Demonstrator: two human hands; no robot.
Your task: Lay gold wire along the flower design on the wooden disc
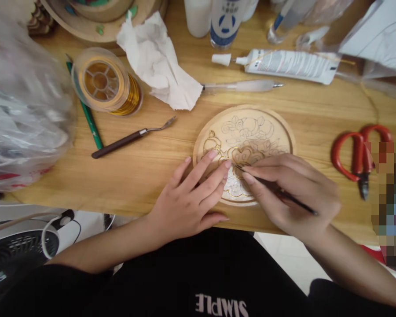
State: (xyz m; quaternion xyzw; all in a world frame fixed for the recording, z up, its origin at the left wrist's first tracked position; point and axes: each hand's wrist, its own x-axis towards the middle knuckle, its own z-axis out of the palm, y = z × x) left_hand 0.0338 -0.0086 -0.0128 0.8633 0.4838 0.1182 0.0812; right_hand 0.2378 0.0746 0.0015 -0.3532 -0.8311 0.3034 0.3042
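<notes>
hands at work over a round, pale wooden board with a raised rim (286, 125), which lies flat at the near edge of a yellow-brown wooden surface (119, 185). the board's face bears fine pencil-like drawing toward its far side and thin gold wire outlines (240, 195) toward its left and near sides; a white patch, of a material that cannot be told, lies within the near outline. the left hand (194, 198) holds nothing that can be seen: its fingers are spread and laid from the left over the near-left part of the board, the thumb lower, by the near edge. the right hand (292, 189), coming in from the right, pinches a slim, dark, pointed tool (284, 193) between thumb and fingers in a narrow, pen-like grip. key relation: the tool's long axis slants from its far-left tip to its near-right end, and the tip meets the wirework near the middle of the board, just right of the left fingertips. whether tip and wire touch cannot be told. far to the left of the board stands a clear plastic spool wound with gold wire (102, 81), with a brown-handled metal spatula (122, 143) lying nearer; beyond the board lies a translucent pen (244, 86), and to the right, red-handled metal cutters (361, 154).
</notes>
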